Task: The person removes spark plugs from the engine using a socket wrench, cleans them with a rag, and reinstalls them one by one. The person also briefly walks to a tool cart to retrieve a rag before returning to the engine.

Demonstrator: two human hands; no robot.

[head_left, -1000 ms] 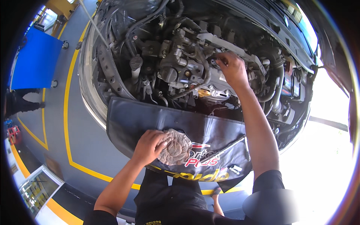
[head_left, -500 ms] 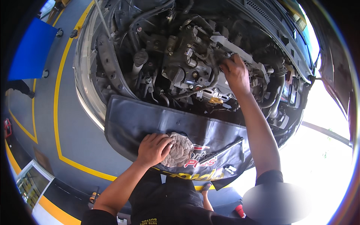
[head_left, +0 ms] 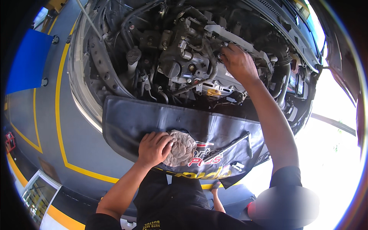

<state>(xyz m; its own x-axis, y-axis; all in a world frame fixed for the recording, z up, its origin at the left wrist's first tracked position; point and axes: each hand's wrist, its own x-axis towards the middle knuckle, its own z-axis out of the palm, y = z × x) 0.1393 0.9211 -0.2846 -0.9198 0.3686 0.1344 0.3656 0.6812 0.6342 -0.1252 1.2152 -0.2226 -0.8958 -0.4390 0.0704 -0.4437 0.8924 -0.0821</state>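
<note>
My left hand rests on the black fender cover draped over the car's front edge. Its fingers close over the edge of a crumpled, stained brown rag. Reaching into the open engine bay, my right hand has its fingers bent together at the top of the engine. What those fingertips grip, beside a corrugated hose, is too small to make out. A long-handled wrench lies on the cover right of the rag, with a small silver socket-like piece near it.
A yellow-tan part sits low on the engine's near side. A capped filler neck stands at the left, and a thick black air hose runs at the right. A prop rod rises at the upper left.
The view has shifted a little, so the engine appears farther left. My right hand stays at the engine top with its fingers slightly rearranged. My left hand stays on the rag.
</note>
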